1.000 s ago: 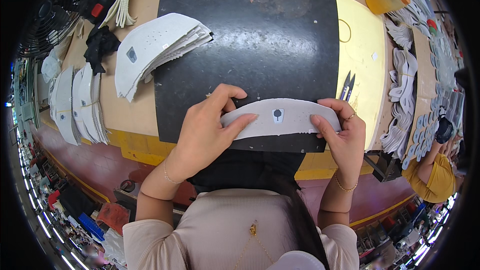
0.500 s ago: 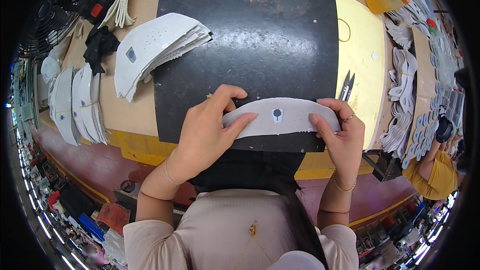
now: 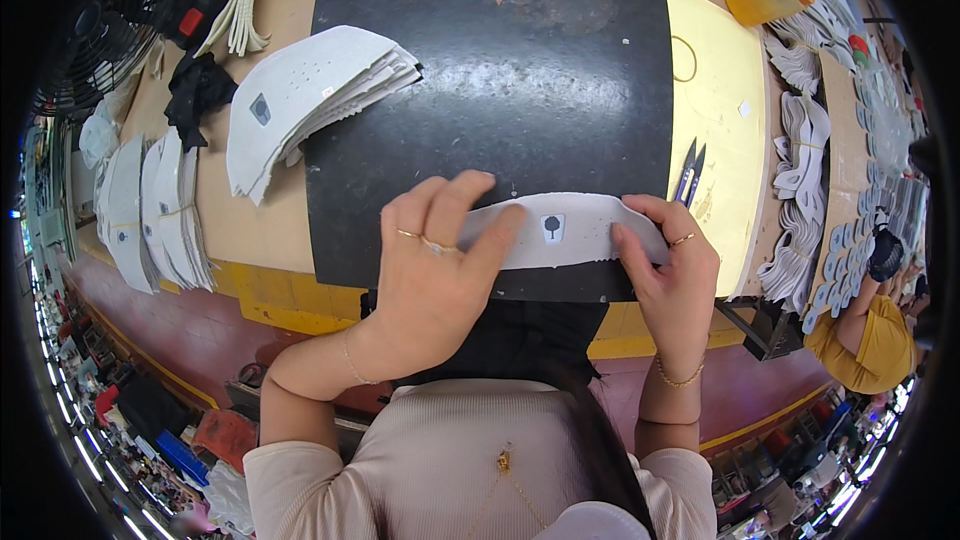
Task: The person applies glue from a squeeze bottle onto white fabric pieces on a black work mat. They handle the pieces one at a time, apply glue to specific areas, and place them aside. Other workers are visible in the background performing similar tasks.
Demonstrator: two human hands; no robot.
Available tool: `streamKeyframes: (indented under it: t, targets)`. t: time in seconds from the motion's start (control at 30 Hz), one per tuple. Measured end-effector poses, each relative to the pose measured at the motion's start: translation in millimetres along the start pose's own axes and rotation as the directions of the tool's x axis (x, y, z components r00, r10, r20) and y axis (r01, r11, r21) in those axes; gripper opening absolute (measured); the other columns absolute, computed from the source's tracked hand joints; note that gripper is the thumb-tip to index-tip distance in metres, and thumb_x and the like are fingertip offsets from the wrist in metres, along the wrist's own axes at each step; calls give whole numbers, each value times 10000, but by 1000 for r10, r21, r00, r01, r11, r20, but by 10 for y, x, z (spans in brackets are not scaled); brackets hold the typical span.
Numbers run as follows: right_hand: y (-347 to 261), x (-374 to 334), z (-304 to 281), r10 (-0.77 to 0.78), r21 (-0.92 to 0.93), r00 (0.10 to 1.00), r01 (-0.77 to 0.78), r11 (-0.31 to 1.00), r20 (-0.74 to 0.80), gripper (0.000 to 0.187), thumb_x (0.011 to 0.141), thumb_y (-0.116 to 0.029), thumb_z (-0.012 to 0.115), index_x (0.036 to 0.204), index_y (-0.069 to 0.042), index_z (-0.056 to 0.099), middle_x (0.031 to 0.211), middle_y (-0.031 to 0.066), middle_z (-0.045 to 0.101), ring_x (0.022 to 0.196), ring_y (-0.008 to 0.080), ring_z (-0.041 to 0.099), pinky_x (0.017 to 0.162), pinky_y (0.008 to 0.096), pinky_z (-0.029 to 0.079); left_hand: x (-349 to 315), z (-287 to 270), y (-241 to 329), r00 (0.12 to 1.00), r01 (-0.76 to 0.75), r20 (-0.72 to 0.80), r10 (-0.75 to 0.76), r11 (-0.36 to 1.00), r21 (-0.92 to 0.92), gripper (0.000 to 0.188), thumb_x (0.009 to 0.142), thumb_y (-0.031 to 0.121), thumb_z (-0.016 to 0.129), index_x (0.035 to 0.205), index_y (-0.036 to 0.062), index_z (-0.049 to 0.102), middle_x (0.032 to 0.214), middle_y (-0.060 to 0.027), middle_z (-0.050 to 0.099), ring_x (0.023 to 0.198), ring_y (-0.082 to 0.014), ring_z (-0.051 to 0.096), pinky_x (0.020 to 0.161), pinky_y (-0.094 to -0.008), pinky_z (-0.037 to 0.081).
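Note:
Close to my body I hold a white curved shoe-upper-like piece [image 3: 585, 230] with small holes and a pale tree-motif patch [image 3: 553, 229], at the near edge of a black mat [image 3: 490, 120]. My right hand [image 3: 672, 265] pinches its right end, thumb on top and fingers at the far edge. Over the left end lies my left hand [image 3: 440, 265], back upward, one digit stretched along the piece and other fingers bent above it. Whatever is under that hand is hidden. A stack of similar white pieces [image 3: 300, 90] rests partly on the mat's left side.
Dark thread snips [image 3: 690, 175] lie on a yellow sheet [image 3: 720, 70] right of the mat. Behind them stands a yellow-orange squeeze bottle [image 3: 770, 0]. Bundled white pieces [image 3: 175, 210] sit at left, near a black fan [image 3: 95, 30]. Another person's yellow sleeve [image 3: 870, 345] shows far right.
My left hand has turned so its back and rings face up, and it covers more of the piece's left end. The right hand keeps its pinch, slightly farther left.

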State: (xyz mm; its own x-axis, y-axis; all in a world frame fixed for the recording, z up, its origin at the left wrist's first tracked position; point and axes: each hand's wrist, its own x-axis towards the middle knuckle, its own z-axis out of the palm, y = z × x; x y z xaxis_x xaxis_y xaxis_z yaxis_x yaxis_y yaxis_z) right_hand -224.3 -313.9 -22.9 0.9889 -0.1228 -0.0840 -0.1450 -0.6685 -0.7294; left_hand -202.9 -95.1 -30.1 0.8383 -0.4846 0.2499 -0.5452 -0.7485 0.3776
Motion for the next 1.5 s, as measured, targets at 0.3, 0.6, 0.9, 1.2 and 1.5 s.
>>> streamKeyframes:
  t: [0.3,0.6,0.9,1.2,1.5]
  targets:
    - [-15,-7,55,-445,-345,894,405,847,-44,355,725,4,685,1066,-93,669,1059,88,573,953,272,561,783,372,467,36,55,-86,934,-354,41,356,934,-37,249,724,88,637,944,-25,666,1140,-145,612,1028,-267,565,816,-386,463]
    - [77,27,62,-653,-291,731,679,673,198,252,719,-82,631,962,-28,673,1080,90,630,990,242,593,821,377,462,-20,54,-59,924,-380,72,375,920,96,204,779,152,614,940,32,647,1132,-120,627,1085,-241,568,842,-377,464]
    - [-26,-37,123,-665,-383,705,702,601,248,254,736,-67,637,981,-1,652,1107,106,632,1031,252,600,826,365,466,-34,6,-49,920,-373,162,357,925,76,248,800,160,626,1041,103,629,1239,-107,567,1134,-254,546,882,-398,440]
    - [-106,-27,251,-571,-344,802,594,727,178,405,719,-67,639,1115,17,635,1056,89,575,1003,250,564,816,382,446,-64,-15,-29,909,-397,183,374,911,111,290,803,180,577,1060,49,612,1234,-148,572,1157,-282,532,955,-412,430]
    - [29,-319,262,-524,-365,831,555,748,189,467,745,5,593,1212,3,599,1268,108,567,1204,280,519,994,425,396,-215,27,-25,964,-217,127,232,969,-118,324,817,144,606,1127,48,605,1292,-141,540,1223,-294,496,1025,-430,386]
